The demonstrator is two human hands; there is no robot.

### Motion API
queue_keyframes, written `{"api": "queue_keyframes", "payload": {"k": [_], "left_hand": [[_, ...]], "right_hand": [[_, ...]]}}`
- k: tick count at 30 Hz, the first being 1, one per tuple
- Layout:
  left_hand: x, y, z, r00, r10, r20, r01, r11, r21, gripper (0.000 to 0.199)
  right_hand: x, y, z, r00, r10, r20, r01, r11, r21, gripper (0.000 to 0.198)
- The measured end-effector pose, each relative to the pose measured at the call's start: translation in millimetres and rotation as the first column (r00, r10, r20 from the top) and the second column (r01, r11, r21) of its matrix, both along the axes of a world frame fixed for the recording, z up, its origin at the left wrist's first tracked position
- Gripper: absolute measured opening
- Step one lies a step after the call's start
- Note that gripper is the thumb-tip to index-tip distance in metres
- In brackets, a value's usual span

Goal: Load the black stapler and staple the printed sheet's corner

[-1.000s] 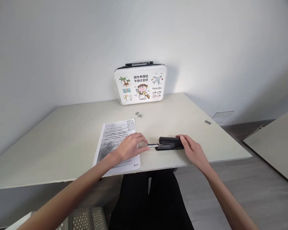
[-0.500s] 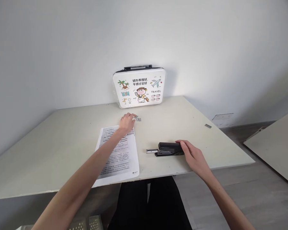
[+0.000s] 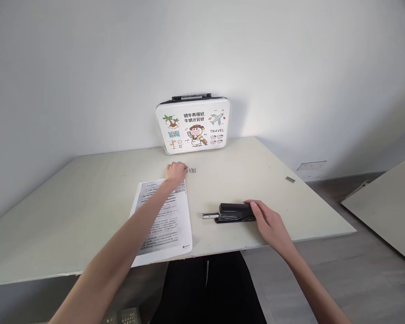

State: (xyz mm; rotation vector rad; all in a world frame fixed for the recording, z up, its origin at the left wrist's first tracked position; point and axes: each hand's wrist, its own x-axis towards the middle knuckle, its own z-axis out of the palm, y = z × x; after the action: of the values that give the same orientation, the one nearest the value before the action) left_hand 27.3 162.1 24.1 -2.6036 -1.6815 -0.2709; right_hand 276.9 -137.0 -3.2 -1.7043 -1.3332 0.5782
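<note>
Beyond the top of the printed sheet [image 3: 167,220], my left hand [image 3: 176,172] is closed in a pinch. A strip of staples seems to be at its fingertips, mostly hidden. Just right of those fingers, loose staple strips [image 3: 192,170] lie on the table. My right hand [image 3: 268,221] grips the rear end of a black stapler [image 3: 234,209], which rests on its side of the table near the front edge. The metal staple tray [image 3: 209,216] sticks out of the stapler's front, pointing left.
A white case [image 3: 194,126] with cartoon prints and a black handle leans on the wall at the back of the table [image 3: 70,207]. One more staple strip [image 3: 290,179] lies near the right edge. A white panel [image 3: 391,202] stands at the far right.
My left fingers have curled in, and the strip that showed at their tips is now mostly hidden. My right hand keeps its grip on the stapler. The view has shifted slightly.
</note>
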Motion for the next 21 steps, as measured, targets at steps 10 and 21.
{"api": "queue_keyframes", "payload": {"k": [10,21], "left_hand": [[-1.6,-9.3,6.3,0.963,0.073,0.259,-0.058,0.996,-0.065,0.035],[-8.6,-47.4,24.3,0.645,0.153,0.749,0.246,0.886,-0.392,0.036]], "right_hand": [[0.2,0.6,-0.7,1.000,-0.001,0.006,0.001,1.000,-0.010,0.056],[-0.9,-1.5,-0.5,1.000,-0.001,0.011,0.001,1.000,0.005,0.056]]}}
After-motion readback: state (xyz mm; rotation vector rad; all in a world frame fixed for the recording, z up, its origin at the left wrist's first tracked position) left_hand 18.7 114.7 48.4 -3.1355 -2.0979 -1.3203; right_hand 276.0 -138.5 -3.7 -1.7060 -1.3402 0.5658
